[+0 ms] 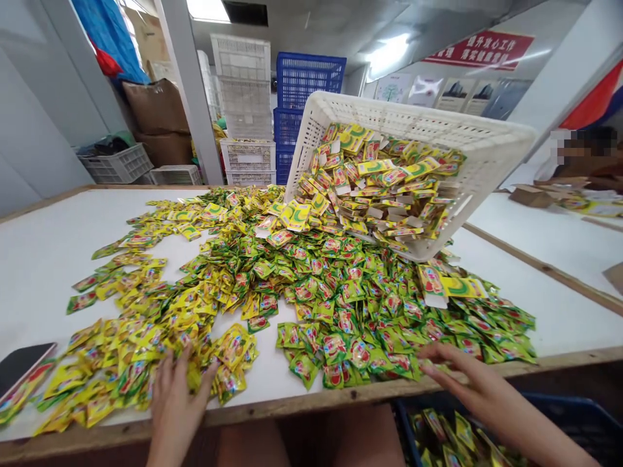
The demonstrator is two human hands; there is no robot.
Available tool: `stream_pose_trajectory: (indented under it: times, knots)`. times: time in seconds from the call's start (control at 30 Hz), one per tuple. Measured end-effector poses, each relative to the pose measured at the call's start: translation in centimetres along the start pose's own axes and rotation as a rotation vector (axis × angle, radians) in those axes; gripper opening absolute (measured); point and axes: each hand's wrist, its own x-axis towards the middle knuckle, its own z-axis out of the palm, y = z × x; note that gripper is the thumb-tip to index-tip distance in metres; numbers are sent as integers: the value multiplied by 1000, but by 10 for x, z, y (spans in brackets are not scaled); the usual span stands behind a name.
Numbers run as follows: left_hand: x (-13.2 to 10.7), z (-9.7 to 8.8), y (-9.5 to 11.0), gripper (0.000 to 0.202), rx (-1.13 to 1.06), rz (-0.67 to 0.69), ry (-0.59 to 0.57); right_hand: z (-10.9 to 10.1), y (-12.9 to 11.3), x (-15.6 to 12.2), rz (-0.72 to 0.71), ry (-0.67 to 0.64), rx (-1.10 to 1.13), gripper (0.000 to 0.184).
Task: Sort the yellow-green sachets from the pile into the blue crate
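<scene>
A wide heap of small yellow and green sachets [311,285] covers the white table [43,259]. My left hand [176,399] lies flat with fingers spread on the yellow sachets near the front edge. My right hand [460,373] reaches across the front edge, fingers curled over green sachets at the heap's near right; whether it grips any is unclear. A white plastic crate [487,152] is tipped on its side on the heap, with sachets spilling out of it.
A dark phone [22,364] lies at the front left. A blue bin [584,415] with sachets stands below the table edge at right. Stacked white and blue crates [302,81] and cardboard boxes [156,107] stand behind. Another person sits at the far-right table.
</scene>
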Motion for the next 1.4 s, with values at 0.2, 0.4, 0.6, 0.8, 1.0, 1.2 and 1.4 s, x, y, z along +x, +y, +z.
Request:
stream_pose_trajectory:
  times: [0.2,0.4,0.6,0.8,1.0,1.2,1.4]
  knots:
    - [-5,26,15,66,-167,158,-121,99,-90,143,-252,188,55,23]
    - [-14,-2,24,60,-539,35,-296,174,-161,268,-323,261,-142,34]
    - [-14,-5,27,55,-634,3,-206,181,-163,301,-225,264,-172,40]
    - [-17,-8,30,43,-742,-17,-36,158,-160,245,-379,368,-153,31]
    - [-21,-7,56,38,-1131,-288,46,180,-168,92,-953,166,-7,36]
    - [-15,-17,64,46,-1396,-688,-150,203,-166,51,-906,-90,124,47]
    - [-24,-23,52,49,-1402,-673,-110,244,-146,98,-331,54,-76,43]
